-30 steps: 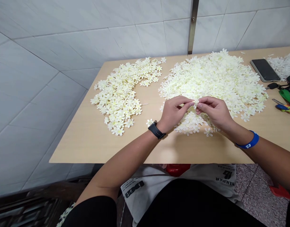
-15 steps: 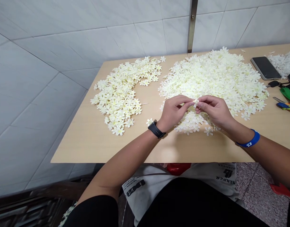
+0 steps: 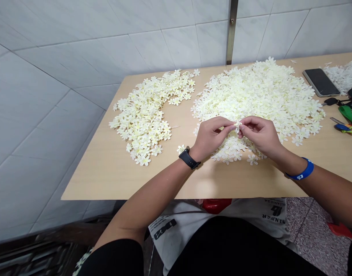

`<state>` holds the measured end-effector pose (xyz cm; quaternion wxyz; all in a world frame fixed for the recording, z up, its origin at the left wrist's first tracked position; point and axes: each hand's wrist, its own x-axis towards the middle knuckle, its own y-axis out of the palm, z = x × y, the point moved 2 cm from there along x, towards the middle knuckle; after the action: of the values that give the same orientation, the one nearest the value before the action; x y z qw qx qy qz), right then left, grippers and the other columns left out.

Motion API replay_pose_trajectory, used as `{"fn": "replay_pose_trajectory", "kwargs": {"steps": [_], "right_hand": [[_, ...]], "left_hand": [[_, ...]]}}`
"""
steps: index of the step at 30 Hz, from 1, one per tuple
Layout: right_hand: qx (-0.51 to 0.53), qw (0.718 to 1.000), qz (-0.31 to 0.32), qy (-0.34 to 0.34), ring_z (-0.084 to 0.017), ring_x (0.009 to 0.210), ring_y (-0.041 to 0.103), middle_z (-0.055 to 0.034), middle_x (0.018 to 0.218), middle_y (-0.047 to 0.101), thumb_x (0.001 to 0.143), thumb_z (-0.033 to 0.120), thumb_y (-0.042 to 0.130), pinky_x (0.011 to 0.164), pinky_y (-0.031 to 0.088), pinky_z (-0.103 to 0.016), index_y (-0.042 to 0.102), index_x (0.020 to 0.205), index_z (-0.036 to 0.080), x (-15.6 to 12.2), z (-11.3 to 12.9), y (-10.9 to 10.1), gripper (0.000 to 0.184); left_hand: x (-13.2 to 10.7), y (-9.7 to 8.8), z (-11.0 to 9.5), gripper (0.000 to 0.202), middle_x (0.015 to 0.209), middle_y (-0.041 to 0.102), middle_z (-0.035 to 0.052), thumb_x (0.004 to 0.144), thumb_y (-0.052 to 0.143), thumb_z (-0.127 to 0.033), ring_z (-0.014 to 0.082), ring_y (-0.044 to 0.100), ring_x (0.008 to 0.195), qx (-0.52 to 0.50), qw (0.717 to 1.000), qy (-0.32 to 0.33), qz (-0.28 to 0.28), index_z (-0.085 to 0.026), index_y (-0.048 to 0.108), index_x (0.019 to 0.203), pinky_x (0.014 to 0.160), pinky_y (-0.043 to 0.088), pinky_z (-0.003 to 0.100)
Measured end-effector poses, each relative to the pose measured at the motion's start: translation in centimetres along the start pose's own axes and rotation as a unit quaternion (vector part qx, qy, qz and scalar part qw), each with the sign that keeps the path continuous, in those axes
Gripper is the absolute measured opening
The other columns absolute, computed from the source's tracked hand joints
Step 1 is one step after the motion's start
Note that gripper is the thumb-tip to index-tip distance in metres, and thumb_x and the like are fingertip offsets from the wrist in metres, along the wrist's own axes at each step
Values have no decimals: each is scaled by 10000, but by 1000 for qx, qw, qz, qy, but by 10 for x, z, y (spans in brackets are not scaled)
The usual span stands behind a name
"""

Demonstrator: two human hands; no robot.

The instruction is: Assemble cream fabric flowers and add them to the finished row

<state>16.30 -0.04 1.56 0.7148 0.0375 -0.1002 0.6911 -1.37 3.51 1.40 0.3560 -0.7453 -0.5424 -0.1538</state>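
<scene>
Both hands meet over the near edge of a big heap of white fabric flowers (image 3: 262, 92) on the wooden table (image 3: 112, 172). My left hand (image 3: 212, 135), with a black watch on its wrist, and my right hand (image 3: 260, 135), with a blue wristband, pinch one small white flower (image 3: 237, 124) between their fingertips. A flatter, spread-out pile of flowers (image 3: 148, 113) with yellowish centres lies to the left, and a single loose flower (image 3: 180, 148) sits just beside my left wrist.
A dark phone (image 3: 321, 82) lies at the far right of the table, with a key fob (image 3: 332, 101), a green-handled tool (image 3: 349, 114) and coloured scissors (image 3: 346, 128) below it. Another white heap (image 3: 344, 74) is at the right edge. Tiled wall runs behind and to the left.
Hardly anything differs: both hands stay pinched on the same flower, with only slight finger movement and a small shift of the camera.
</scene>
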Motion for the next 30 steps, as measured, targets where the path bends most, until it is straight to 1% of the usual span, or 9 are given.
{"fn": "replay_pose_trajectory", "kwargs": {"steps": [4,9,12,14,16,18,22,25,30], "right_hand": [[-35,999,-13,-9,-146,617,625,0,677,647,798,305,780,584,506,-294,680,766,208,-1,-2,-1,143],[-48,998,-31,9,-144,602,613,7,653,630,787,280,765,574,491,-290,650,757,211,0,-2,-2,138],[-46,998,-40,18,-147,596,619,6,642,632,787,292,766,571,494,-293,642,747,213,0,-2,-3,153],[-46,997,-51,21,-145,595,619,2,647,643,792,298,762,575,501,-294,646,747,211,1,-2,-4,153],[-52,997,-60,23,-144,600,619,-2,656,652,803,299,751,580,503,-292,652,754,208,1,-2,-4,143],[-61,996,-64,25,-143,611,620,-4,665,654,809,297,745,586,504,-291,654,759,206,0,-3,-3,138],[-60,996,-56,20,-146,628,627,-5,682,652,812,291,744,592,504,-293,653,774,207,-2,-3,-1,130],[-45,998,-41,16,-149,628,632,-3,671,652,818,309,747,592,514,-298,661,784,209,-2,-3,0,136],[-38,998,-55,14,-139,618,623,0,662,652,815,329,764,612,529,-297,656,767,210,-1,-2,-1,168]], "left_hand": [[-1,1,-2,220,875,788,40,954,678,-386,152,709,804,16,1000,-8,3,-209,769,859,768,566,295],[-1,-1,-3,224,857,766,43,950,669,-367,147,702,806,1,998,-57,-10,-190,741,834,631,546,239],[1,-4,0,203,889,752,46,957,652,-351,143,690,822,16,995,-85,-40,-189,724,859,612,543,223],[1,-6,2,147,963,742,53,941,678,-341,141,677,854,40,992,-96,-66,-200,714,964,624,540,217],[2,-8,2,188,1014,716,60,923,707,-341,138,658,879,61,990,-92,-93,-212,678,1056,631,527,211],[1,-8,-2,174,974,687,55,939,689,-358,134,633,862,76,989,-71,-104,-211,647,1022,636,508,218],[-1,-2,-11,202,897,673,47,969,645,-397,152,615,845,101,995,-1,-22,-203,639,912,663,487,263],[-2,0,-8,202,873,682,44,994,603,-363,161,618,840,116,993,9,12,-203,645,879,707,497,288],[1,-7,5,64,934,686,41,955,641,-276,149,593,802,147,986,-45,-68,-212,641,955,705,505,281]]}}
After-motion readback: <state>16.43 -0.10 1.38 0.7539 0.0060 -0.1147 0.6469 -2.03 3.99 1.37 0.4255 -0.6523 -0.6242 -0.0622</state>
